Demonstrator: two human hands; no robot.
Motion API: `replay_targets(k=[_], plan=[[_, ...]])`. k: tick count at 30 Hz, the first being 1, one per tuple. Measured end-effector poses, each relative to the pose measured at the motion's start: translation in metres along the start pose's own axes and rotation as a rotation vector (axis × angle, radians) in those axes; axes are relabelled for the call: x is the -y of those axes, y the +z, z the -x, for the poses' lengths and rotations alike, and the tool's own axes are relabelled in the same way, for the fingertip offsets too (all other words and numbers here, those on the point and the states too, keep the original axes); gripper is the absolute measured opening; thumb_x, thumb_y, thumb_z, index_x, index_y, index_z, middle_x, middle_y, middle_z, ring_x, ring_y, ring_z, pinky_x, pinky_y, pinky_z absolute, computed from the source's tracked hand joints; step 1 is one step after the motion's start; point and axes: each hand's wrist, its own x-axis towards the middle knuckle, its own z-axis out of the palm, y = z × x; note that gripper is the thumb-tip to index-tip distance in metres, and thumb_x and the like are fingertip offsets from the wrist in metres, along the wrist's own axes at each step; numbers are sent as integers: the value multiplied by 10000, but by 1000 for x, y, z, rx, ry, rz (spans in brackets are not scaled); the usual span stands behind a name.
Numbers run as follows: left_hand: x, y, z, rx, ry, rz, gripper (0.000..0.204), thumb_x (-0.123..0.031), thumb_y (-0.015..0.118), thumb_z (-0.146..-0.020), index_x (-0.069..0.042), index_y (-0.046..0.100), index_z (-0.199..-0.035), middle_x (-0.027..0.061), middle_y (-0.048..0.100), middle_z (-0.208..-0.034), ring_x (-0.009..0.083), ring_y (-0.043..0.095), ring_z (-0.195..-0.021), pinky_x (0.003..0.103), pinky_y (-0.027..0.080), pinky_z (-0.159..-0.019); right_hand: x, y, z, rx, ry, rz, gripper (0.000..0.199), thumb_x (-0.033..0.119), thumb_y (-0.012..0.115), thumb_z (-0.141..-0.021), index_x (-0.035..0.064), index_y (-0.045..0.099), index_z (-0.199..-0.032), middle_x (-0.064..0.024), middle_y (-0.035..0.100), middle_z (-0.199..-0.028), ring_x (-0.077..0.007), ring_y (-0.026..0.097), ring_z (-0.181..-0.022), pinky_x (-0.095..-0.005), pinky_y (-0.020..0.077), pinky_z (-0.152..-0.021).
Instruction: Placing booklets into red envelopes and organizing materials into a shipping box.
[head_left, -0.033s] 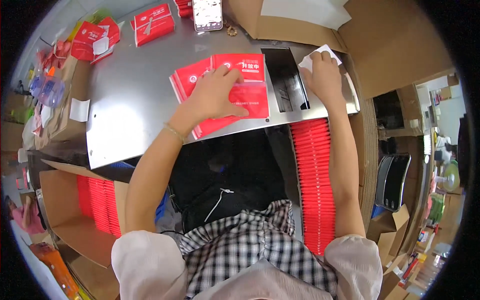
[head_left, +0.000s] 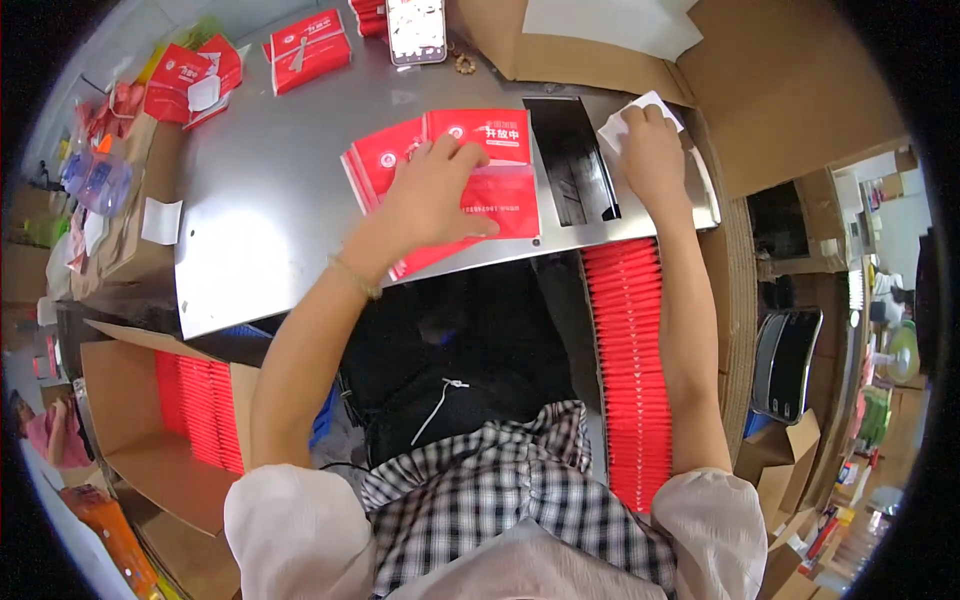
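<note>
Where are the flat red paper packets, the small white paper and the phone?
flat red paper packets point(head_left: 500, 135), head view, top packet's upper face.
small white paper point(head_left: 612, 128), head view, bare left corner.
phone point(head_left: 416, 28), head view, middle of screen.

My left hand point(head_left: 435, 195) is covering much of the red packets point(head_left: 500, 160); their lower edges are staying hidden.

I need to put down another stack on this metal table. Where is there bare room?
The widest bare patch of the metal table lies left of the red packets under the left hand, below the red box. Around the black slot and the right hand it is crowded.
</note>
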Motion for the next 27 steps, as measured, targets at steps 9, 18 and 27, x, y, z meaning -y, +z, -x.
replay_targets(k=[9, 18, 27], plan=[[0, 5, -4, 101, 10, -142, 654, -369, 866, -671, -43, 578, -1159, 185, 526, -1199, 375, 531, -1154, 563, 436, -968, -31, -5, -6, 86, 14, -185, 251, 108, 613, -917, 11, 642, -1148, -170, 669, -1060, -267, 665, -953, -351, 520, -801], [-12, -6, -2, 155, -68, -126, 682, -459, 882, -599, -121, 602, -1120, 77, 670, -1117, 305, 544, -1146, 516, 353, -962, 107, 17, 14, 111, 403, -1426, 258, 101, 676, -825, 25, 618, -1065, -75, 695, -912, -129, 622, -820, -274, 481, -731], [-19, -1, 11, -215, 77, -232, 548, -462, 853, -623, -194, 686, -1071, 63, 591, -1201, 373, 373, -1357, 618, 237, -1010, 35, 1, 27, -147, -78, -600, 160, 164, 671, -779, 113, 706, -927, -105, 637, -1102, -318, 556, -1076, -487, 418, -926]])
